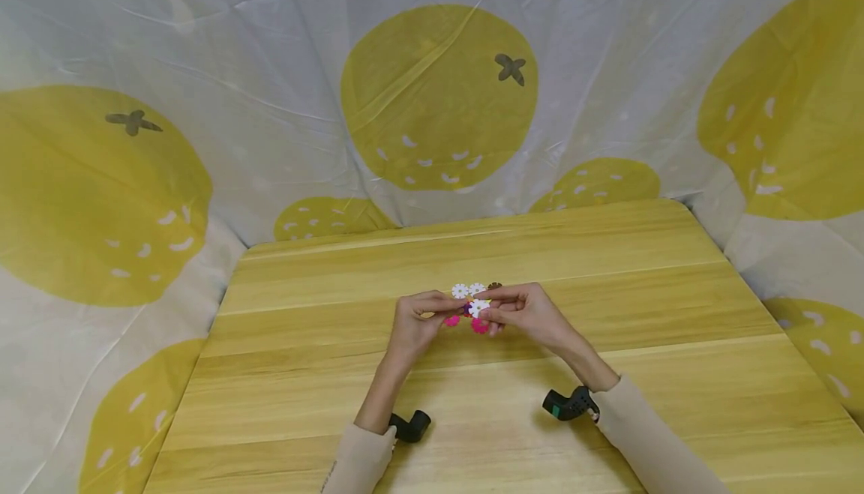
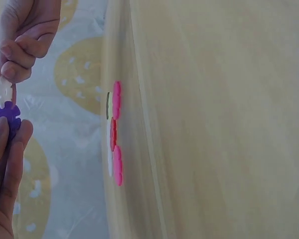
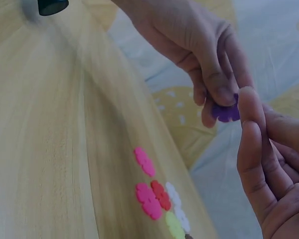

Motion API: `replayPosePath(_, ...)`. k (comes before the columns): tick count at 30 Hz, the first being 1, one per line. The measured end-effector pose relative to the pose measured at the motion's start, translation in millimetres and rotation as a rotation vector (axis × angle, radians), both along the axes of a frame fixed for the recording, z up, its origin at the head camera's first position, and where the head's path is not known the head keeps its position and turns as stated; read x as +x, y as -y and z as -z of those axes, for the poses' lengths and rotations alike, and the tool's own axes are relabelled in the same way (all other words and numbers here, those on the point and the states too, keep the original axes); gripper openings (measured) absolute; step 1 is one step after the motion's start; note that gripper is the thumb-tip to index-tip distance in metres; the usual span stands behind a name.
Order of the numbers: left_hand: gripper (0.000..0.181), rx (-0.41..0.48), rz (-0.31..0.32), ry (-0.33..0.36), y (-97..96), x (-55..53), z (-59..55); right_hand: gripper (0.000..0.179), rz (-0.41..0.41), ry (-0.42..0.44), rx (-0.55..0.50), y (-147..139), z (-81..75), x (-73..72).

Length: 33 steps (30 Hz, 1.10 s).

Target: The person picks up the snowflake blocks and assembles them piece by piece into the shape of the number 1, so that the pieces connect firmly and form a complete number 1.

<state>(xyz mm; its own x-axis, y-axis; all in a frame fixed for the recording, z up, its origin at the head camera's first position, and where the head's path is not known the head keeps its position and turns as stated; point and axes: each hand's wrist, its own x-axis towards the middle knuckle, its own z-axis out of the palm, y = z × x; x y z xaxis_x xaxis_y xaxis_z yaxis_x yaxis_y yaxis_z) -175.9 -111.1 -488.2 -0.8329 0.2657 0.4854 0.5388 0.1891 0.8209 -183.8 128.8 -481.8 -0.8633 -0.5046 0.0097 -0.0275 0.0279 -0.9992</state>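
My left hand (image 1: 417, 323) pinches a purple snowflake building disc (image 2: 6, 119) between thumb and fingers. A white snowflake disc (image 2: 5, 90) is held in the fingertips of my right hand (image 1: 533, 315). In the left wrist view the two discs meet edge to edge; whether their slots are interlocked I cannot tell. Both hands are raised over the table, fingertips close together. In the right wrist view my right fingers hide the white disc, while part of the purple disc (image 3: 226, 112) shows.
On the wooden table (image 1: 324, 374), below the hands, lie pink discs (image 3: 148, 201), a red disc (image 3: 161, 195), white discs (image 1: 460, 291), a yellow-green disc (image 3: 175, 226) and a brown disc (image 1: 495, 285). A fruit-patterned cloth (image 1: 607, 52) hangs behind. Black cameras (image 1: 567, 404) sit at the wrists.
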Motion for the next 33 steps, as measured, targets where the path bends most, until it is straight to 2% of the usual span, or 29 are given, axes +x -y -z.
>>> replayPosePath(8, 0.014, -0.009, -0.021, -0.111, -2.8, 2.6, -1.5, 0.033, 0.006, 0.026, -0.021, 4.1, -1.4, 2.3)
replayPosePath(16, 0.014, -0.03, -0.022, -0.156, -2.8, 2.3, -0.4, 0.037, -0.005, 0.006, -0.018, 0.6, 0.7, 2.6)
replayPosePath(19, 0.014, -0.03, -0.011, -0.15, -2.7, 2.5, -1.4, 0.038, 0.007, 0.003, -0.015, 0.0, 1.4, 2.0)
replayPosePath(23, 0.021, -0.044, 0.012, -0.077, -2.0, 3.4, -1.6, 0.036, 0.027, -0.006, 0.005, 0.1, 1.8, 1.4)
replayPosePath(27, 0.038, -0.08, 0.012, 0.078, -2.3, 4.2, -2.3, 0.034, 0.021, -0.031, 0.041, 2.1, 2.0, 1.0)
replayPosePath(30, 0.043, -0.095, 0.009, 0.191, -3.3, 4.8, -2.7, 0.034, 0.006, -0.036, 0.047, 5.1, 2.9, 0.8)
replayPosePath(33, 0.044, -0.105, 0.013, 0.241, -4.6, 5.0, -3.0, 0.035, 0.012, -0.022, 0.03, 8.7, 4.4, 0.6)
